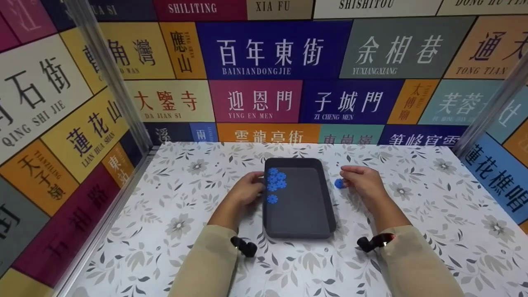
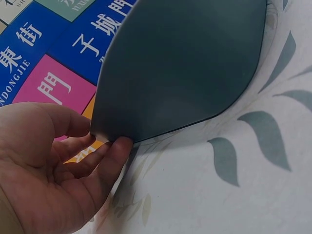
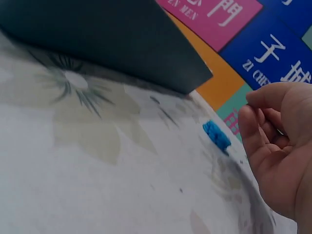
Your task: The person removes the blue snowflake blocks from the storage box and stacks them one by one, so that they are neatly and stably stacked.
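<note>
A dark grey rectangular tray (image 1: 303, 206) lies on the table in the head view. Along its left side are several small blue flower-shaped pieces (image 1: 272, 199). My left hand (image 1: 248, 190) holds the tray's left edge; the left wrist view has its bent fingers and thumb (image 2: 119, 153) at the outer wall. To the right of the tray, my right hand (image 1: 365, 183) hovers near another blue piece (image 1: 339, 183). In the right wrist view that blue piece (image 3: 216, 136) sits apart from the hand, and the thumb and forefinger tips come together with nothing visible between them.
Under everything is a white tablecloth (image 1: 185, 255) with grey leaves and flowers. Walls of coloured panels (image 1: 274, 49) with lettering rise behind and at the sides. A clear upright strip (image 1: 119, 78) stands at the left corner.
</note>
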Demonstrator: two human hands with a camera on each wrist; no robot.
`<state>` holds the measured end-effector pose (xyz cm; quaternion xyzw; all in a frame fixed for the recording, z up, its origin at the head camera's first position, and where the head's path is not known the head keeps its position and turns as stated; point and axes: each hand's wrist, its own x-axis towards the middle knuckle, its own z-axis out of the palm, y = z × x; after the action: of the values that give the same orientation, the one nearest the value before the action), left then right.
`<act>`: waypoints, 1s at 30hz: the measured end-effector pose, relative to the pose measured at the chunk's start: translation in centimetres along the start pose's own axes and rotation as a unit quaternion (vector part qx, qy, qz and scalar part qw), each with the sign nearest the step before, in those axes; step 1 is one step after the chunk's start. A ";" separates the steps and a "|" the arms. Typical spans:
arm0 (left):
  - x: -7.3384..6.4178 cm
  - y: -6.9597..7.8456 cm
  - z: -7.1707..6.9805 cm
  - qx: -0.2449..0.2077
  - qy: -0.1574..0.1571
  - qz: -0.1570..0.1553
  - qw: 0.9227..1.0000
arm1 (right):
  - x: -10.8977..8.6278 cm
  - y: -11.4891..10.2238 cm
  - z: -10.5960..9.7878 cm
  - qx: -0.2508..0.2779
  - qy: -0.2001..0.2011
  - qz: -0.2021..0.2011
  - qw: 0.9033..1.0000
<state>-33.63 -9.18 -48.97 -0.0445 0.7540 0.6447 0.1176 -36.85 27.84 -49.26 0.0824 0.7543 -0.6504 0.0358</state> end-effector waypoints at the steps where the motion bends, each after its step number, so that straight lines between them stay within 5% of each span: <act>1: 0.0 0.0 0.0 0.001 0.001 0.000 1.000 | -0.2 -0.3 0.3 0.011 -0.006 -0.002 1.000; 10: -0.1 0.0 0.1 0.004 0.005 0.011 1.000 | -1.8 -3.2 3.5 0.130 -0.060 -0.018 0.990; 18: -0.3 0.2 0.0 -0.006 -0.002 0.004 1.000 | -3.0 -5.8 7.7 0.141 -0.098 -0.035 0.984; 30: -0.2 0.0 0.0 0.019 -0.009 0.023 1.000 | 0.6 -7.3 12.6 0.168 -0.099 -0.004 0.981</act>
<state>-33.47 -9.20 -48.93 -0.0193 0.7657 0.6333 0.1108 -39.32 14.42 -44.19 0.0190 0.6270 -0.7732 0.0933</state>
